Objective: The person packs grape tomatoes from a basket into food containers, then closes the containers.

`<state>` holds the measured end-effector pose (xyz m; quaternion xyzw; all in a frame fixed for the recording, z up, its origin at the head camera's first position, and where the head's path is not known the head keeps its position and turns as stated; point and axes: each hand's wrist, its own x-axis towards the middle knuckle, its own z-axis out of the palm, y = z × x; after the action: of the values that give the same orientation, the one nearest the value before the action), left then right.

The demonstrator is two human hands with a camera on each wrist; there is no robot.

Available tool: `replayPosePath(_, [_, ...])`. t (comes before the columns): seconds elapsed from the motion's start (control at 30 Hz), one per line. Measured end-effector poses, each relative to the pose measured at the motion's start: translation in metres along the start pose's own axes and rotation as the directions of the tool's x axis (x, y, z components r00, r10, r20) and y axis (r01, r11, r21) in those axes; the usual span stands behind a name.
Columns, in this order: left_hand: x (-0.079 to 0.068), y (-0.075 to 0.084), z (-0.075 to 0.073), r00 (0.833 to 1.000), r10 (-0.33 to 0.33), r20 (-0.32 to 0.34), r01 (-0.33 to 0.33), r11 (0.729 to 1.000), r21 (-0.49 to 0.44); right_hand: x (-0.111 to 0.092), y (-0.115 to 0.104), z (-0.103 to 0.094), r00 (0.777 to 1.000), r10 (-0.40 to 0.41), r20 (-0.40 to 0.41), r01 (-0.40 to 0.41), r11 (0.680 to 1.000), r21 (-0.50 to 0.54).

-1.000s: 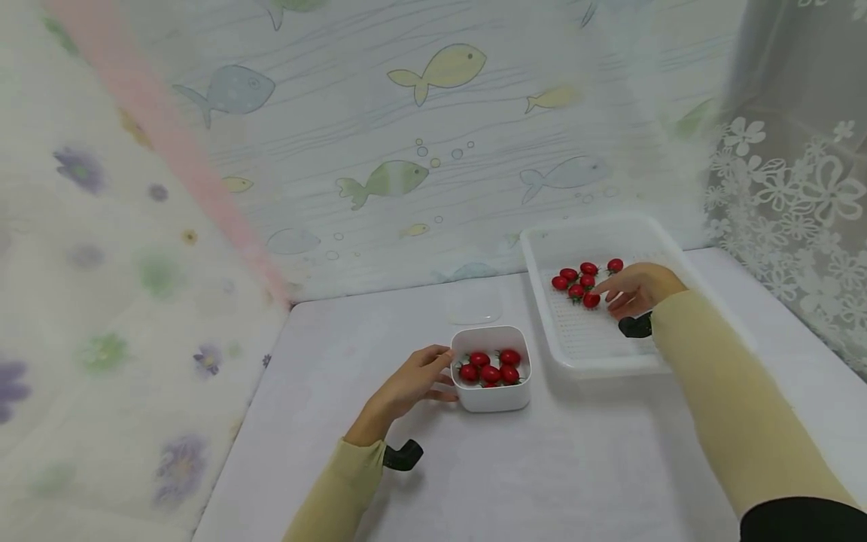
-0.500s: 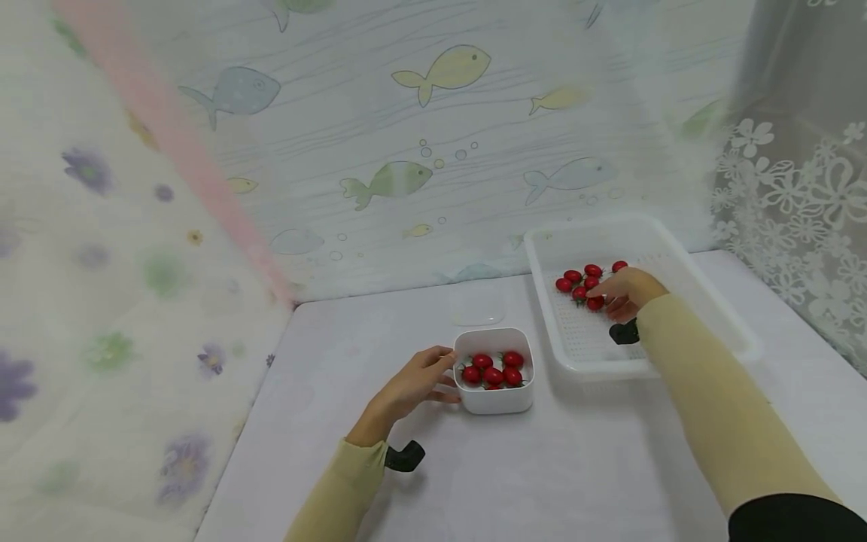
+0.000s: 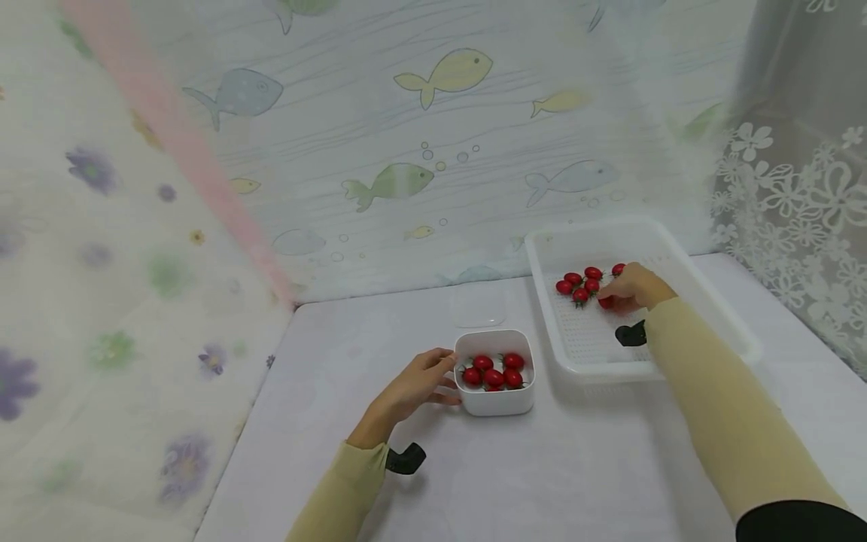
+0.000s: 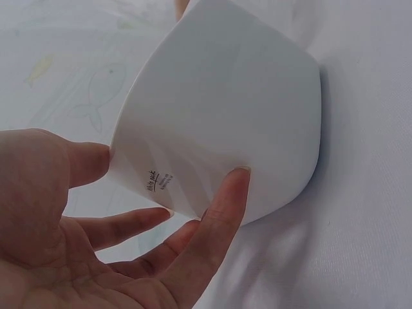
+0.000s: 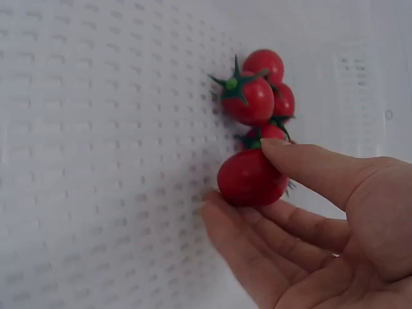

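In the head view, my left hand [image 3: 415,385] touches the left side of a small white box [image 3: 497,403]. Its thumb tip meets the rim, and a fingertip rests against the wall [image 4: 212,109] in the left wrist view. Several red cherry tomatoes [image 3: 493,378] lie inside the box. Over at the right, my right hand [image 3: 640,287] reaches into a white perforated basket [image 3: 579,369]. Its thumb and fingers pinch a cherry tomato [image 5: 248,179], close to the basket floor. More cherry tomatoes [image 5: 254,103] with green stems sit right beside it.
A clear flat lid [image 3: 479,310] lies behind the box on the white-covered table [image 3: 515,474]. Fish-printed cloth [image 3: 379,241] hangs along the back, a flowered cloth [image 3: 156,339] on the left, and a lace curtain [image 3: 799,173] at the right.
My right hand has closed its thumb and fingers on a cherry tomato and drawn it slightly right, away from the others in the basket. The left hand stays at the box.
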<state>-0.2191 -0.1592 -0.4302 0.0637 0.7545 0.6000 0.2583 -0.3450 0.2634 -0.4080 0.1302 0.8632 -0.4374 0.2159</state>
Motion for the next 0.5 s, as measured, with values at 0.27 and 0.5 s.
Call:
replayPosePath(0.27, [0.000, 0.000, -0.001, 1.000, -0.004, -0.001, 0.004, 1.000, -0.002, -0.013, 0.002, -0.016, 0.984, -0.177, 0.010, 0.177, 0.984, 0.007])
replayPosePath(0.5, [0.001, 0.000, -0.002, 1.000, -0.006, 0.003, 0.006, 1.000, -0.001, -0.031, -0.004, -0.022, 0.953, -0.300, 0.040, 0.302, 0.950, -0.072])
